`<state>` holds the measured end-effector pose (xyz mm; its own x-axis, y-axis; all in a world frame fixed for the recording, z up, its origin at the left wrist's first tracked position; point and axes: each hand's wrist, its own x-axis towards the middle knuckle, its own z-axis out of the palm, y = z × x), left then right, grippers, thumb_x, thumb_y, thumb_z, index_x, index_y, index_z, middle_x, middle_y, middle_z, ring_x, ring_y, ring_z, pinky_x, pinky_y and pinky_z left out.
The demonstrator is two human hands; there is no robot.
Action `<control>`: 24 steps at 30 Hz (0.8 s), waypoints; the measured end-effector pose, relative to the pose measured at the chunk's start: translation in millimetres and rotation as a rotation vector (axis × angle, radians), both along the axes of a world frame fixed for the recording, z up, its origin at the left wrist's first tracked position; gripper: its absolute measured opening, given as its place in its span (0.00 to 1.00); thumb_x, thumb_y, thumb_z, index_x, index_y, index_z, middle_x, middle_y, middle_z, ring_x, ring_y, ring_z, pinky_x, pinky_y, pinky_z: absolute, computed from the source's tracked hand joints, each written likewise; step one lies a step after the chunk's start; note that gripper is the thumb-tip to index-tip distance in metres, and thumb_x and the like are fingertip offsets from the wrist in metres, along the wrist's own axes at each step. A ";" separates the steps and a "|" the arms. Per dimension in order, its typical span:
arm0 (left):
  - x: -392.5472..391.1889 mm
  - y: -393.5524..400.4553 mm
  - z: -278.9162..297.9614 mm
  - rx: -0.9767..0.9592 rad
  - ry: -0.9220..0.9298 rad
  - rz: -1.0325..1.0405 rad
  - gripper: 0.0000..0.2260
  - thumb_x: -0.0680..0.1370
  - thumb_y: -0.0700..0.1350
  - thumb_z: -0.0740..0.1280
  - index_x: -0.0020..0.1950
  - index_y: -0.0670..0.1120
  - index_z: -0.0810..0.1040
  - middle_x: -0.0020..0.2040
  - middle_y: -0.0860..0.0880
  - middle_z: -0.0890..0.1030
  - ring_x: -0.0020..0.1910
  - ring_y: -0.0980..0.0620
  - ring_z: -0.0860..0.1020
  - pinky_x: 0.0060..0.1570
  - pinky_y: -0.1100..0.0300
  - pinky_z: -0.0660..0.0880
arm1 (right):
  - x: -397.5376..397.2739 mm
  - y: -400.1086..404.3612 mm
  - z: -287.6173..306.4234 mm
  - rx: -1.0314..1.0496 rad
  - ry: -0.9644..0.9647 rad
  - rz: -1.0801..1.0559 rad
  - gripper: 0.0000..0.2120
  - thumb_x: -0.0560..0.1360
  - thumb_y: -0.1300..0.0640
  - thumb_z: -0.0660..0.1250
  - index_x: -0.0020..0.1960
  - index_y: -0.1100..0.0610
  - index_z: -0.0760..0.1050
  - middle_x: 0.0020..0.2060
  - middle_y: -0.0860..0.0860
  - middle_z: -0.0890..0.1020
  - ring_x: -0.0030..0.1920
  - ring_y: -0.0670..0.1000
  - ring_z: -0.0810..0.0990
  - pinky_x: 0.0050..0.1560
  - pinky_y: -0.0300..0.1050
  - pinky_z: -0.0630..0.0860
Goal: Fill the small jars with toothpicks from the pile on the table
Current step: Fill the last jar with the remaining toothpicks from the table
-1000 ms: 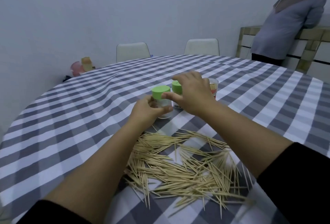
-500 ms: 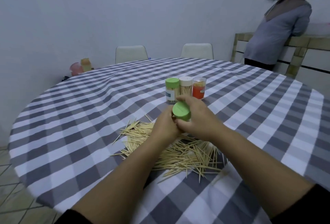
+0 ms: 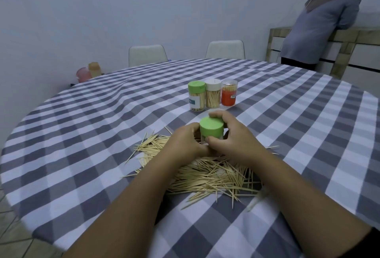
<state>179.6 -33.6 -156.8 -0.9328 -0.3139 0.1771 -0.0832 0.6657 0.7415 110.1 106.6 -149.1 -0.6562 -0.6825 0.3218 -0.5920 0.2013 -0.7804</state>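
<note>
Over the toothpick pile near the table's front edge, my left hand and right hand both clasp a green-lidded jar; contents hidden. I judge uncapping comes next: twist off the lid. Toward the centre, three jars stand touching, toothpicks inside.

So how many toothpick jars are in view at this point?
4. Three stand in a row beyond the hands: a green-lidded jar, a white-lidded jar and a clear-topped orange jar. The fourth jar, green-lidded, is held by both hands above the toothpick pile.
</note>
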 end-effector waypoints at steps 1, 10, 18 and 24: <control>1.7 0.5 0.6 -0.004 -0.010 0.010 0.22 0.63 0.49 0.79 0.55 0.53 0.79 0.46 0.57 0.83 0.48 0.58 0.79 0.54 0.56 0.76 | -0.2 0.2 0.5 0.014 -0.012 0.002 0.26 0.71 0.54 0.71 0.67 0.46 0.66 0.59 0.46 0.73 0.51 0.46 0.75 0.51 0.40 0.74; 3.1 9.5 5.4 -0.123 -0.087 0.038 0.16 0.64 0.60 0.76 0.42 0.56 0.73 0.42 0.61 0.75 0.49 0.59 0.71 0.71 0.43 0.56 | 9.0 -23.1 50.3 0.752 0.553 -0.355 0.38 0.68 0.24 0.49 0.53 0.57 0.72 0.42 0.51 0.75 0.44 0.52 0.75 0.37 0.45 0.69; 2.0 1.7 0.5 0.028 -0.069 -0.062 0.14 0.61 0.59 0.77 0.43 0.61 0.79 0.40 0.65 0.82 0.51 0.60 0.78 0.69 0.38 0.60 | 6.9 -29.4 80.7 1.021 0.544 0.037 0.19 0.79 0.46 0.59 0.63 0.58 0.73 0.50 0.52 0.78 0.43 0.49 0.73 0.37 0.39 0.66; -0.7 3.1 -2.2 0.042 -0.070 -0.060 0.16 0.62 0.59 0.75 0.46 0.57 0.79 0.42 0.63 0.82 0.48 0.68 0.74 0.72 0.40 0.51 | 0.4 -16.3 88.3 0.818 0.261 0.161 0.27 0.75 0.66 0.63 0.68 0.43 0.67 0.64 0.51 0.69 0.58 0.53 0.71 0.49 0.44 0.75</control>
